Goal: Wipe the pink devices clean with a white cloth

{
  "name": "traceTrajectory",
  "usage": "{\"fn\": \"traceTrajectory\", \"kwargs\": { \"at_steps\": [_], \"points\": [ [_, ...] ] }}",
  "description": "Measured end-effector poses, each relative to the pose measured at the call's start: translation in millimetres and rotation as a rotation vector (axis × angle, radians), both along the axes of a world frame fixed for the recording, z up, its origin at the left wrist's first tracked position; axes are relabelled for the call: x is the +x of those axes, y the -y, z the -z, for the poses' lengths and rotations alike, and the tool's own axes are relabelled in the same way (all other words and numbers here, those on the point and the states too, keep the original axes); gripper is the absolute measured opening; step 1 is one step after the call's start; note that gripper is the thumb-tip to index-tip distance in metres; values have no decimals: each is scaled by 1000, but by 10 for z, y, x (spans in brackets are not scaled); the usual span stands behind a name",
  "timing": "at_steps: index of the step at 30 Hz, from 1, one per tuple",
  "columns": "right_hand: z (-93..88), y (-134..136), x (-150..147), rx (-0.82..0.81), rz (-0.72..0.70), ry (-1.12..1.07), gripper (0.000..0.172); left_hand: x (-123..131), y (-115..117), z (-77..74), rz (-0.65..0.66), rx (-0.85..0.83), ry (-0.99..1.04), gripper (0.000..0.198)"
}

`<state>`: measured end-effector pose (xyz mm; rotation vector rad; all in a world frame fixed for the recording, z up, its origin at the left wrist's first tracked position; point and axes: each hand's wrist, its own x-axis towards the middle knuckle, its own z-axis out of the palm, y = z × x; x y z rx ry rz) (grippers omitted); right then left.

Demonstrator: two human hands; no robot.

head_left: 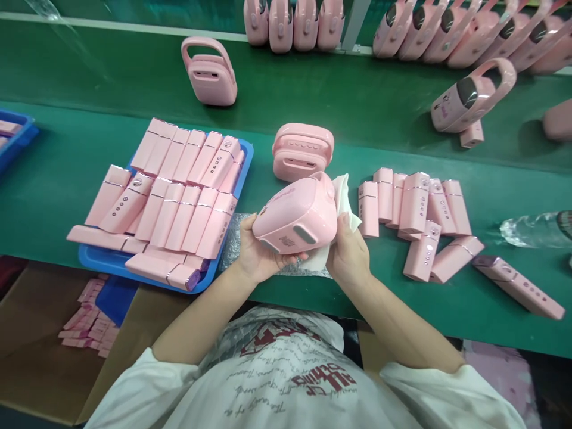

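A pink speaker-like device (297, 208) is tilted in front of me, its base with two grey feet turned toward me. My left hand (259, 253) is wrapped round its left end and underside. In my right hand (351, 247) is a white cloth (343, 196), pressed against the device's right side. Just behind stands another pink device (304, 152) with its handle up. Under my hands lies a clear bubble-wrap sheet (230, 244) on the green table (268, 304).
At left, a blue tray (243, 173) holds several pink microphones (167, 214). More pink microphones (415, 202) stand and lie at right, near a plastic bottle (531, 231). Pink devices (306, 24) line the back shelf. An open cardboard box (36, 339) sits below left.
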<state>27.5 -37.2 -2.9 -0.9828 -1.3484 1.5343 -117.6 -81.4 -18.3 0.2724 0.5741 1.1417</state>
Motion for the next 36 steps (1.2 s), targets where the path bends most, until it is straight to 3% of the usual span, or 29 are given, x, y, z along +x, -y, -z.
{"fn": "traceTrajectory", "kwargs": {
  "at_steps": [4,6,11,16,22,27,32,34,36],
  "points": [
    [-7,26,37,-37,-52,-25,72,9,24,17,5,24,21,65],
    [2,31,58,-57,-64,-64,72,18,47,39,-57,21,-20,62],
    [-16,6,87,-123,-72,-109,78,75,86,48,-209,71,-281,68],
    [-13,-93,95,-214,10,-127,69,118,65,31,-318,247,-537,74],
    [6,-198,74,38,100,-218,48,99,58,123,-640,434,-1132,73],
    [33,-200,116,238,104,-86,45,96,92,111,-649,566,-1561,83],
    [91,-276,219,710,4,211,44,116,116,136,-631,608,-1495,90],
    [127,-350,259,798,11,287,46,123,118,168,-599,629,-1407,91],
    [169,-439,294,787,31,328,45,130,116,197,-573,632,-1330,91]
  ]
}}
